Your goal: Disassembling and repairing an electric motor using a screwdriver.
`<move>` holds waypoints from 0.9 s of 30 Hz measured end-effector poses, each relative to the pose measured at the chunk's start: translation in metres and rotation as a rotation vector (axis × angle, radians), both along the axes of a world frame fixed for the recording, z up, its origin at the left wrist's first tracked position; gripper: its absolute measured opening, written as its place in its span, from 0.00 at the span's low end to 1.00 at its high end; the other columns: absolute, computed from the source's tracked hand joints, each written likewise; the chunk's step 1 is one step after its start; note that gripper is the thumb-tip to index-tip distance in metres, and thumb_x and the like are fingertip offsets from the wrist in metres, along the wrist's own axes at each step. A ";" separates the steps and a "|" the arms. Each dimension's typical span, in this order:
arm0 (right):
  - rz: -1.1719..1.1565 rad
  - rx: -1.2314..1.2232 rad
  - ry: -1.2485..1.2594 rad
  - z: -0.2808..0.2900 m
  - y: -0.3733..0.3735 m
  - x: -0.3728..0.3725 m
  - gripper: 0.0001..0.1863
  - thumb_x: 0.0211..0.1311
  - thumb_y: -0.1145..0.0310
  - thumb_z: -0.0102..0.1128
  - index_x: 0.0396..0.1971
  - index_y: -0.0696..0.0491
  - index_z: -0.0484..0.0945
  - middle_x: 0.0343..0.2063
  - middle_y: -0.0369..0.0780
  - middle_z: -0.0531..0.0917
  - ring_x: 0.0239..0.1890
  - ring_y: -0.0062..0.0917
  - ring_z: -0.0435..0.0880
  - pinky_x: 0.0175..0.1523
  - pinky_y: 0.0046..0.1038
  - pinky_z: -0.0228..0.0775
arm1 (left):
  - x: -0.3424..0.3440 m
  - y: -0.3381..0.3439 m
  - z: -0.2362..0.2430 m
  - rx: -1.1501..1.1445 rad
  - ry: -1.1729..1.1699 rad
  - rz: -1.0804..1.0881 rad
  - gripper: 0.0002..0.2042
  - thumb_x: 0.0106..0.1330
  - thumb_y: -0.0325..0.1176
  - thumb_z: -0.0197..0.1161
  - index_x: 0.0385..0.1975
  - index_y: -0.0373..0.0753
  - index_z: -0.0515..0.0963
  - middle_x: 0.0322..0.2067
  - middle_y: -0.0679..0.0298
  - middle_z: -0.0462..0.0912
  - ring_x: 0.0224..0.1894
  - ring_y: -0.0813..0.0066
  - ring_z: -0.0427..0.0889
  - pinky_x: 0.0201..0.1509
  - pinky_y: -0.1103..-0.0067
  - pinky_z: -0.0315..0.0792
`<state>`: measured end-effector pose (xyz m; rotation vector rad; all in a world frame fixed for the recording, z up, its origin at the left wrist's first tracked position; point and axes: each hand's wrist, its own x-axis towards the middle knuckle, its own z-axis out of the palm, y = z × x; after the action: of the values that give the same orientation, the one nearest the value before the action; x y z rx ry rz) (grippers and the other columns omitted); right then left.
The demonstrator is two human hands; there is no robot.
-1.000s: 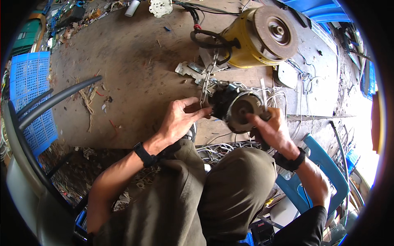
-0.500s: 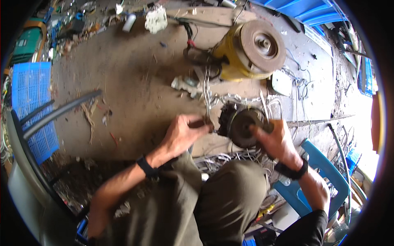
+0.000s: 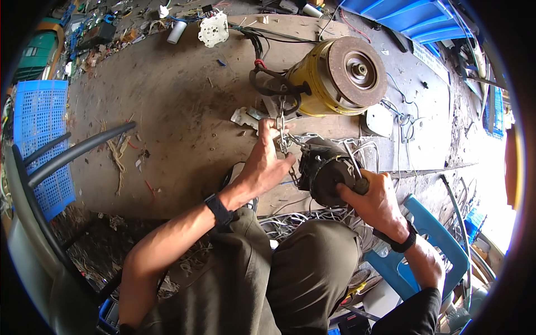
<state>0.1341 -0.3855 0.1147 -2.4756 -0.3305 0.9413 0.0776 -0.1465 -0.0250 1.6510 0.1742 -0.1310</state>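
My right hand (image 3: 375, 200) grips a dark, round motor-like part (image 3: 328, 177) from its right side, with the thumb over its flat face. The part hangs or rests just above the board in front of my knees. A metal chain (image 3: 281, 117) runs down from a large yellow motor (image 3: 315, 72) with a rusty round face. The chain's lower end reaches the left side of the dark part. My left hand (image 3: 259, 164) is beside the chain, thumb and forefinger spread around it. Whether those fingers touch the chain is hard to tell.
A worn board (image 3: 167, 100) lies under the work. Blue perforated crate (image 3: 42, 139) and a black chair arm (image 3: 84, 153) stand at left, a teal plastic stool (image 3: 438, 240) at right. Tangled wires (image 3: 301, 223) lie by my knees. A white plate (image 3: 214, 29) sits far off.
My left hand has moved up along the chain and its pinched fingers have spread. The dark part has tilted and shifted slightly down, still in my right hand.
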 end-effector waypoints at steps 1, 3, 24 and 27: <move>-0.001 -0.012 0.007 -0.001 -0.001 0.000 0.19 0.64 0.59 0.74 0.31 0.63 0.85 0.14 0.44 0.81 0.16 0.23 0.82 0.26 0.32 0.73 | -0.002 0.002 -0.004 0.002 -0.002 0.002 0.30 0.70 0.25 0.66 0.65 0.37 0.53 0.61 0.54 0.81 0.70 0.67 0.72 0.77 0.65 0.62; -0.001 -0.024 0.015 0.000 0.001 0.001 0.18 0.64 0.59 0.74 0.32 0.63 0.85 0.14 0.44 0.82 0.16 0.23 0.82 0.26 0.32 0.73 | -0.007 0.008 -0.007 0.002 0.030 -0.121 0.32 0.71 0.25 0.65 0.65 0.38 0.49 0.63 0.55 0.80 0.69 0.63 0.73 0.77 0.66 0.62; 0.013 -0.017 0.094 -0.003 -0.002 0.010 0.20 0.62 0.57 0.74 0.32 0.62 0.85 0.17 0.49 0.82 0.19 0.34 0.84 0.31 0.35 0.76 | -0.010 0.009 0.016 -0.007 0.186 -0.202 0.11 0.80 0.34 0.63 0.45 0.30 0.79 0.31 0.57 0.78 0.37 0.75 0.76 0.44 0.71 0.75; -0.031 -0.016 0.117 -0.012 -0.010 0.010 0.19 0.62 0.58 0.72 0.34 0.62 0.85 0.17 0.49 0.82 0.18 0.34 0.83 0.31 0.35 0.76 | -0.014 0.002 0.015 0.067 -0.091 -0.073 0.10 0.80 0.33 0.63 0.45 0.30 0.79 0.35 0.55 0.82 0.37 0.67 0.82 0.47 0.68 0.76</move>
<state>0.1446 -0.3952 0.1027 -2.4200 -0.2461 1.0747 0.0641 -0.1448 -0.0103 1.7266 0.0492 -0.1059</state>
